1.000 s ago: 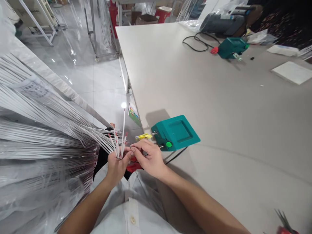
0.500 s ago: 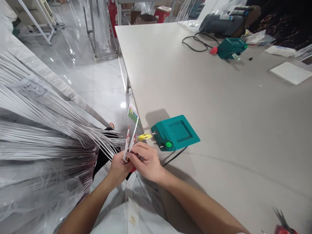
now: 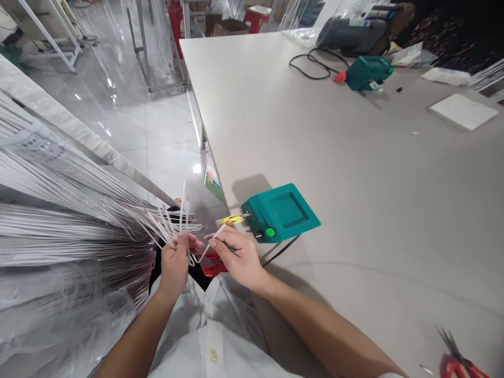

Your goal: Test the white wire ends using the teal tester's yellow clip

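My left hand is closed around several white wires whose ends fan out above the fingers. Between the thumb and fingers of my right hand one white wire is pinched; it bends down in a loop toward the left hand. A red-handled tool shows under the right hand, partly hidden, and I cannot tell if that hand also holds it. Just beyond the right fingertips, a yellow clip sticks out from a teal box with a green button, near the table's left edge.
Thick bundles of white wires hang on a rack to the left. On the table lie red-handled pliers at the lower right and a second teal box with a black cable at the back. A white pad lies far right.
My hands have moved apart, the left one leftward with the wire bunch now spread. One wire is drawn toward the right hand, and more of the red-handled tool shows.
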`<state>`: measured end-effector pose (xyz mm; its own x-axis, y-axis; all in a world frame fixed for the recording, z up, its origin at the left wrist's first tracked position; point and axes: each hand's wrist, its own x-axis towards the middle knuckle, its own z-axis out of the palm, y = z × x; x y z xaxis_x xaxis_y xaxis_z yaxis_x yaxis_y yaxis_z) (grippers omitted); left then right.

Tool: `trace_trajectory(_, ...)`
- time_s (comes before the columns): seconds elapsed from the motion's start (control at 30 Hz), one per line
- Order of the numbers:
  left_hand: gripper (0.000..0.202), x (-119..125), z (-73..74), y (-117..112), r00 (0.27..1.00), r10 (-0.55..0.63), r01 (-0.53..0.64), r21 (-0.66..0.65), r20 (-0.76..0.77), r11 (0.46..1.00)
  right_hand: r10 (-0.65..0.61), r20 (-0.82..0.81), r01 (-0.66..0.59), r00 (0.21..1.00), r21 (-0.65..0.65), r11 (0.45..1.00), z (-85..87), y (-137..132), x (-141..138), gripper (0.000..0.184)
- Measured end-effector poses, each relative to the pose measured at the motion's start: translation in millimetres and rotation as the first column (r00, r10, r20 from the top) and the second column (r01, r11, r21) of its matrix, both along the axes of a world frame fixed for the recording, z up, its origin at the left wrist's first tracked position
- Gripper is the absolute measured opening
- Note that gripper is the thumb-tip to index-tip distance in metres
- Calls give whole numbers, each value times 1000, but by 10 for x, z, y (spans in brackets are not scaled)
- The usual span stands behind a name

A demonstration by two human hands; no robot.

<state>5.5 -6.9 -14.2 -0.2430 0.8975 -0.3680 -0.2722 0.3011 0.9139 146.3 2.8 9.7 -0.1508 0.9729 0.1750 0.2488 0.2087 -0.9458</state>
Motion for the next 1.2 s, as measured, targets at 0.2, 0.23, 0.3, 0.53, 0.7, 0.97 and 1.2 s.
trace_trajectory(0.2, 21, -37, 165, -21, 999, 38, -35, 91, -35, 995, 125, 175, -127, 977, 0, 992, -61, -24, -48, 23)
trace_trajectory(0.23, 23, -23, 192, -40, 998, -14, 20, 83, -68, 996, 153, 200, -158, 968, 10, 987, -71, -28, -51, 25)
trace_trajectory(0.3, 23, 11, 232, -73, 983, -105, 117, 77, -149, 990, 198, 223, -212, 954, 41, 976, -85, -31, -49, 27)
trace_trajectory(0.53, 20, 52, 217, -87, 966, -42, 56, 48, -254, 997, 70, 147, -87, 987, 116, 989, -24, 1, 13, 16)
trace_trajectory(0.7, 14, 55, 207, -63, 932, -76, 113, 85, -354, 990, -1, -7, 2, 1000, 111, 994, 55, 10, 4, 15)
trace_trajectory(0.97, 15, 105, 197, -84, 919, -113, 151, 71, -379, 986, -18, 34, 16, 999, 75, 997, 18, 26, -3, 6)
trace_trajectory(1.2, 15, 105, 198, -96, 925, -177, 199, 31, -338, 980, -32, 100, 15, 994, 166, 986, 33, 41, 22, 14)
